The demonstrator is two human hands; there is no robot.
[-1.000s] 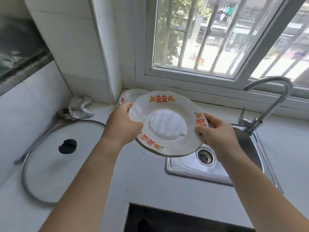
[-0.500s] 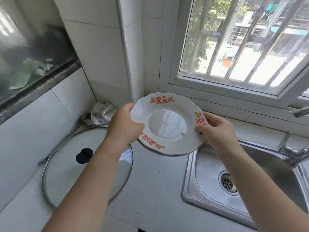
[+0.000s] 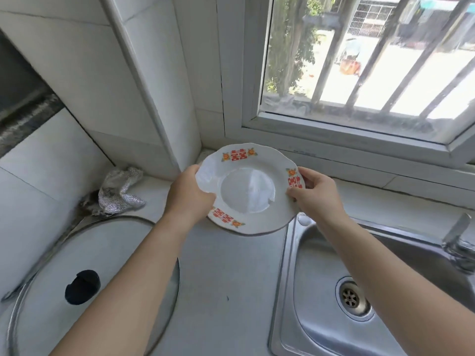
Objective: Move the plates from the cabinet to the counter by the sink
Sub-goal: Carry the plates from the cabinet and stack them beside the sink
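The left hand [image 3: 189,195] and right hand [image 3: 317,194] curl around opposite rims of 1 red-patterned white plate [image 3: 246,191], held low over the counter [image 3: 226,278] beside the sink [image 3: 321,317], so it seems nearly delivered but not yet released.

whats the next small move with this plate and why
Probably lower the plate straight down onto the counter in the corner left of the sink: the left hand and the right hand each grip its rim, and it appears to hang close above that surface.
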